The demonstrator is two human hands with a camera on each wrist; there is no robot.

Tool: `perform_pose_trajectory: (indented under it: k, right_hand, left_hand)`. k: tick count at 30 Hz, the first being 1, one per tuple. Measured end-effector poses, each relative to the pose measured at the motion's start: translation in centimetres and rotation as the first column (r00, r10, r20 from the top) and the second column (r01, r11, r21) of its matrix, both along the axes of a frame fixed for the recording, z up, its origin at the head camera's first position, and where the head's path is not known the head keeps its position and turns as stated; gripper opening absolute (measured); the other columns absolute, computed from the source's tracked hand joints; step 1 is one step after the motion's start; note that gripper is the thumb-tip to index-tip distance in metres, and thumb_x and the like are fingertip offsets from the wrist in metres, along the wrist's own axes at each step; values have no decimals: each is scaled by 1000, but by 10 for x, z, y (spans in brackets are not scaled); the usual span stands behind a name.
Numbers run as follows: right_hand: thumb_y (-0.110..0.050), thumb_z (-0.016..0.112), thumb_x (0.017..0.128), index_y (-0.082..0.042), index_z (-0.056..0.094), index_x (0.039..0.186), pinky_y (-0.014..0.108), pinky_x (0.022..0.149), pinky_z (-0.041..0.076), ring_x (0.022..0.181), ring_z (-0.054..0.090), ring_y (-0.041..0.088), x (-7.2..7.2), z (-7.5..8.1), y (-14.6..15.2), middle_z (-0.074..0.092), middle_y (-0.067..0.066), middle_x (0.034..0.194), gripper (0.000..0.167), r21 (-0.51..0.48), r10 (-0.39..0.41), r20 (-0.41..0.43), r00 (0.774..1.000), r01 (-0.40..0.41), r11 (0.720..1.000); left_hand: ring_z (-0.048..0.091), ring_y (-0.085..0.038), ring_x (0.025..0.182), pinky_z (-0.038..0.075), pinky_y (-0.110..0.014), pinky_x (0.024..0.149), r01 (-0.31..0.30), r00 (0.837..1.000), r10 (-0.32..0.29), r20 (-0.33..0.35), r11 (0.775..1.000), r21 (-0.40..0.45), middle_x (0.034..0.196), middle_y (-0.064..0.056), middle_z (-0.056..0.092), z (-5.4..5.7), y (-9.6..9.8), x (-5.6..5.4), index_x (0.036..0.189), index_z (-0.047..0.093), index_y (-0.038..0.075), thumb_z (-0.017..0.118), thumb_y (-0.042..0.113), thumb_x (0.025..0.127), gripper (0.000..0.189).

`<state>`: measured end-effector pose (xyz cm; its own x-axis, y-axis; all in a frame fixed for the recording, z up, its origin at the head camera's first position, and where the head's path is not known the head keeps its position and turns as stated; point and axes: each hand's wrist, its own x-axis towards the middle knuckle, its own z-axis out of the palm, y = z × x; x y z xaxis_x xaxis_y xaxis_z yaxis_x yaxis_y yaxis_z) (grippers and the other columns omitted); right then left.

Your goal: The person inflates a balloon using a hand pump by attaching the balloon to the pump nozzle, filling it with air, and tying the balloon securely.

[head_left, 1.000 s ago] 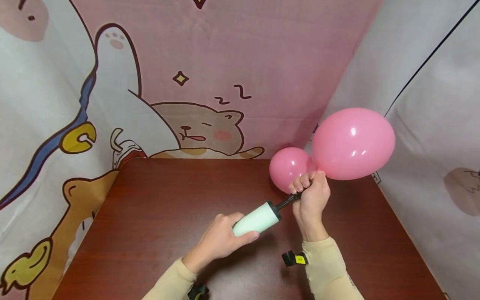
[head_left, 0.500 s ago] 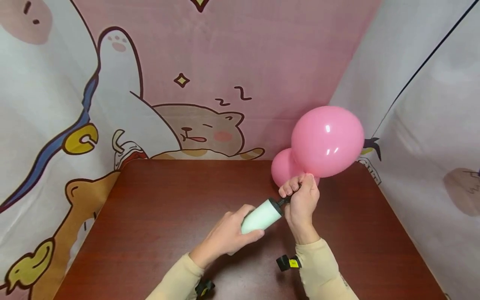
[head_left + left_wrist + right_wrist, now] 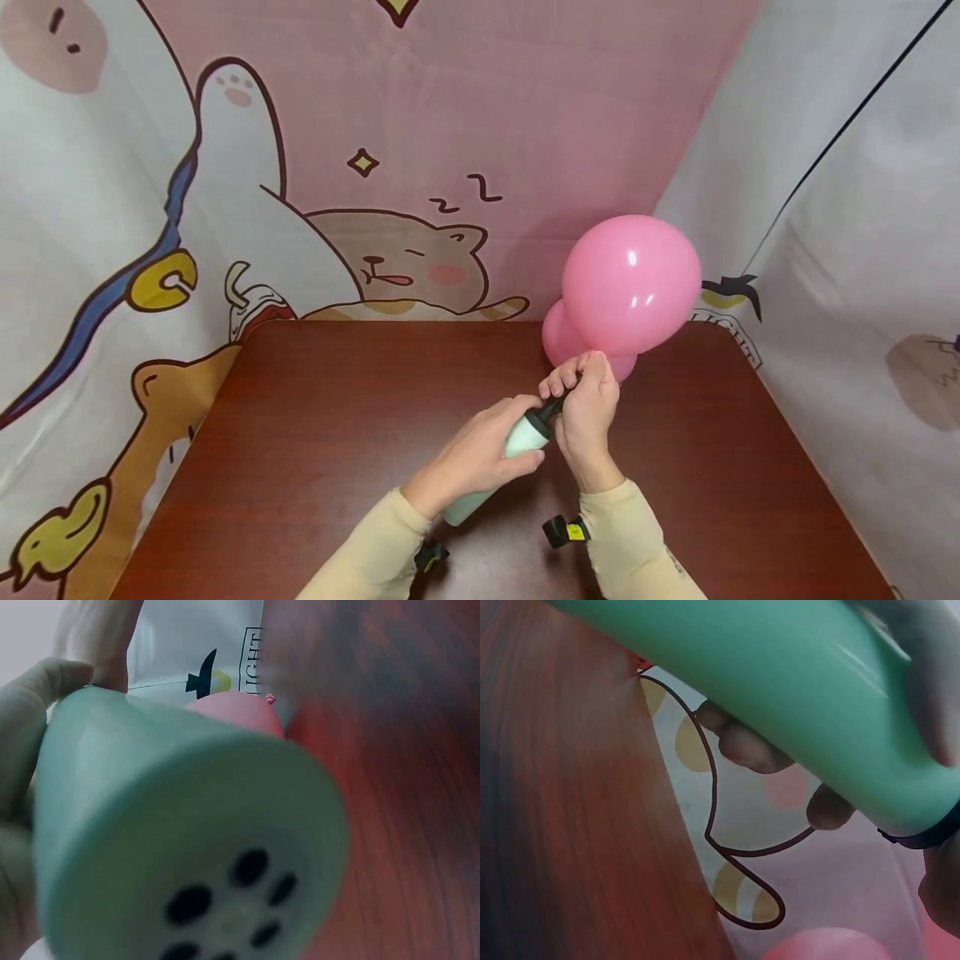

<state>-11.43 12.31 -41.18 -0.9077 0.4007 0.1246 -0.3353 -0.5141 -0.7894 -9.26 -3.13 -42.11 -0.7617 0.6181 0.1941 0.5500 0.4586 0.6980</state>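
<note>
A pale green hand pump point(image 3: 529, 435) with a black collar lies slanted between my hands. My left hand point(image 3: 480, 450) grips its barrel, thumb below and fingers over the top. My right hand point(image 3: 591, 417) holds the black shaft end and pinches the neck of a large inflated pink balloon point(image 3: 630, 283), which stands above the fist. The neck is mostly hidden by the fingers. In the left wrist view the pump's base point(image 3: 225, 847) shows dark round holes. Behind the held balloon is a smaller-looking pink balloon point(image 3: 557, 335), partly covered; a knot shows on the pink balloon point(image 3: 236, 711) in the left wrist view.
The brown wooden table point(image 3: 337, 433) spans below both hands. A pink cartoon-printed cloth point(image 3: 525, 108) hangs behind its far edge, and white cloth point(image 3: 847, 250) hangs on the right. Small black cameras point(image 3: 557, 532) sit on both wrists.
The black shaft between pump barrel and right hand has shortened as the hands came closer. The right hand and held balloon shifted left, now overlapping more of the balloon behind. The barrel tilts more steeply.
</note>
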Motion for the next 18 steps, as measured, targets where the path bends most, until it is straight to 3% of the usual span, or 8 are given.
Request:
perform_pose_trajectory:
  k: [7,18]
  right_hand:
    - [-18,33,113,-12,41,80,27,50,50,50,45,15,0,-4,1,42,1,63,34,-8,12,46,999,-12,1000]
    - [-16,32,112,-11,42,78,28,51,53,49,46,14,-5,0,5,42,0,63,36,-4,37,26,999,-37,999]
  left_hand:
    - [54,-8,78,43,-17,63,9,999,-11,-52,999,-37,97,4,58,0,2,0,123,56,17,72,27,89,39]
    - [52,-8,74,42,-17,59,-23,998,20,-58,998,-51,92,5,55,6,5,2,118,56,17,71,25,89,34]
